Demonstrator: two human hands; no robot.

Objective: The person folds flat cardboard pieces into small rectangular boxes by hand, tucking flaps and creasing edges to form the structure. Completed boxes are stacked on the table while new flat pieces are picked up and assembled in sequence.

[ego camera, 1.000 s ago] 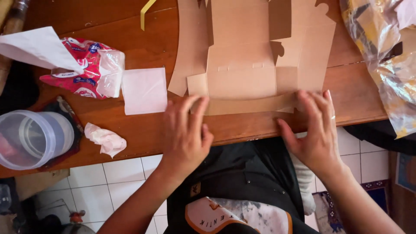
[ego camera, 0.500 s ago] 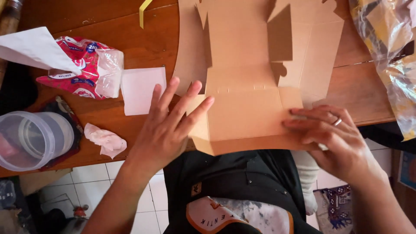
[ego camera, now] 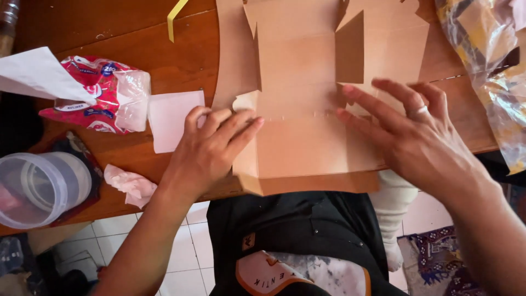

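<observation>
A flat brown cardboard box blank (ego camera: 307,109) with cut flaps lies on the wooden table (ego camera: 109,33), its near panel hanging over the table's edge with a folded strip along the front. My left hand (ego camera: 211,148) rests palm down on the left side of that panel, fingers pointing right along a crease. My right hand (ego camera: 411,137), with a ring on one finger, presses flat on the right side, fingertips at the same crease near a raised side flap. Neither hand grips anything.
Left of the cardboard lie a white paper square (ego camera: 172,118), a red-and-white tissue pack (ego camera: 96,93), a crumpled tissue (ego camera: 129,183) and a clear plastic container (ego camera: 38,186). A crinkled plastic bag (ego camera: 487,71) sits at the right edge. A yellow strip (ego camera: 175,16) lies at the top.
The cardboard's near panel has been pulled toward me over the table edge. Both hands moved from the front edge up onto the panel, spreading flat along the crease.
</observation>
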